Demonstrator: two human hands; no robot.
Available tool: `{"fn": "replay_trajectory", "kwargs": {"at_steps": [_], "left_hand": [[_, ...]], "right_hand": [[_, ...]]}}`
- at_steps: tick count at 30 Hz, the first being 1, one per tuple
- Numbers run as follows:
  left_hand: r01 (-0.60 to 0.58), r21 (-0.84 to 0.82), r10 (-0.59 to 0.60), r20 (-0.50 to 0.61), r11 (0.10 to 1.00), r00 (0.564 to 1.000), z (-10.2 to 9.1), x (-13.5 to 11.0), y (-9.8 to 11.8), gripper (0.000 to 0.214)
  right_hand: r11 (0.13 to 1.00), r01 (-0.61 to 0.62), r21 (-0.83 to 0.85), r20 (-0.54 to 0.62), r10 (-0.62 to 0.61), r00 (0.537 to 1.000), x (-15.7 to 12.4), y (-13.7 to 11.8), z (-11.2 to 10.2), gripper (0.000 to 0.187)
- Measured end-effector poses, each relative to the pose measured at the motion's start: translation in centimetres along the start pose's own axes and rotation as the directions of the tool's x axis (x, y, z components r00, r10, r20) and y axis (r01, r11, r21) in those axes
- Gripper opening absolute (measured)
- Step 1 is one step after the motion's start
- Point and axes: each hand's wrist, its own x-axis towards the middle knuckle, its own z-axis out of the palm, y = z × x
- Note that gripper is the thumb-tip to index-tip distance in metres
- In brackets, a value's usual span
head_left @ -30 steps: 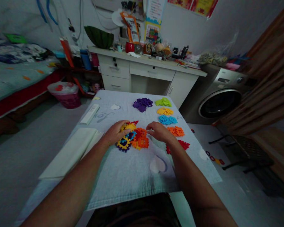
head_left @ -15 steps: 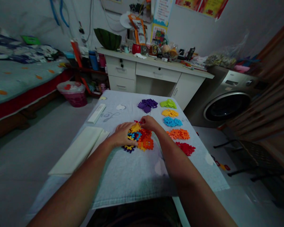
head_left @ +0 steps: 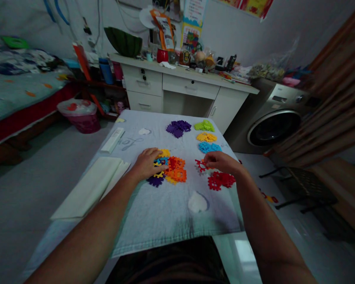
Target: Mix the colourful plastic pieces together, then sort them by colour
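Observation:
A mixed heap of plastic interlocking tiles in yellow, blue, orange and purple lies on a pale towel over a small table. My left hand rests flat on the heap's left side, fingers stretched out. My right hand pinches a red tile just above the red pile. Sorted piles sit further back: purple, green, yellow, blue. My right hand covers the place of the orange pile.
A folded white cloth and a white flat box lie on the table's left. A cluttered white desk, a washing machine, a bed and a pink bin surround the table. Loose tiles lie on the floor at right.
My right hand has left the mixed heap and moved right to the red pile, carrying a red tile. My left hand stays on the heap.

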Motion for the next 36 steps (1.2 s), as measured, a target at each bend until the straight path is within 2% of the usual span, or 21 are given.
{"fn": "replay_trajectory", "kwargs": {"at_steps": [3, 8, 12, 15, 17, 19, 23, 25, 28, 32, 36], "left_hand": [[-0.001, -0.004, 0.001, -0.030, 1.000, 1.000, 0.2, 0.1, -0.3, 0.067], [-0.015, -0.035, 0.012, -0.091, 0.999, 0.996, 0.3, 0.2, -0.6, 0.059], [-0.047, -0.102, 0.034, -0.119, 0.994, 0.992, 0.3, 0.2, -0.6, 0.049], [-0.056, -0.135, 0.038, -0.128, 0.989, 0.991, 0.2, 0.2, -0.5, 0.044], [-0.052, -0.146, 0.033, -0.133, 0.988, 0.991, 0.1, 0.2, -0.4, 0.040], [-0.045, -0.152, 0.023, -0.138, 0.987, 0.990, 0.1, 0.3, -0.4, 0.037], [-0.017, -0.148, -0.006, -0.155, 0.989, 0.988, 0.1, 0.3, -0.4, 0.036], [-0.004, -0.149, -0.022, -0.169, 0.989, 0.985, 0.1, 0.3, -0.4, 0.036], [0.018, -0.180, -0.053, -0.193, 0.984, 0.980, 0.1, 0.3, -0.5, 0.038], [0.041, -0.233, -0.091, -0.208, 0.972, 0.974, 0.0, 0.3, -0.7, 0.040], [0.059, -0.250, -0.111, -0.200, 0.966, 0.974, -0.1, 0.3, -0.8, 0.040]], "right_hand": [[0.998, -0.038, -0.042, 0.068, 0.041, 0.997, -2.7, 0.7, 0.0, 0.008], [0.970, -0.162, -0.180, 0.048, 0.173, 0.984, -4.2, 1.6, 0.8, 0.013], [0.934, -0.085, -0.347, -0.101, 0.053, 0.994, -3.2, 0.6, 1.7, 0.014], [0.929, -0.005, -0.370, -0.105, -0.036, 0.994, -1.0, -2.0, 3.3, 0.017], [0.936, 0.052, -0.349, -0.066, -0.079, 0.995, 1.0, -4.1, 4.8, 0.019], [0.940, 0.055, -0.337, -0.083, -0.087, 0.993, 2.9, -6.0, 6.5, 0.022], [0.947, -0.045, -0.319, -0.203, -0.021, 0.979, 5.6, -7.6, 9.5, 0.025], [0.948, -0.097, -0.304, -0.258, 0.016, 0.966, 6.2, -7.5, 10.3, 0.025], [0.967, -0.093, -0.239, -0.295, 0.019, 0.955, 6.6, -6.8, 10.8, 0.020], [0.999, -0.027, -0.034, -0.330, 0.014, 0.944, 6.7, -5.8, 10.6, 0.015], [0.978, 0.029, 0.206, -0.352, 0.046, 0.935, 6.8, -4.8, 10.3, 0.016]]}}
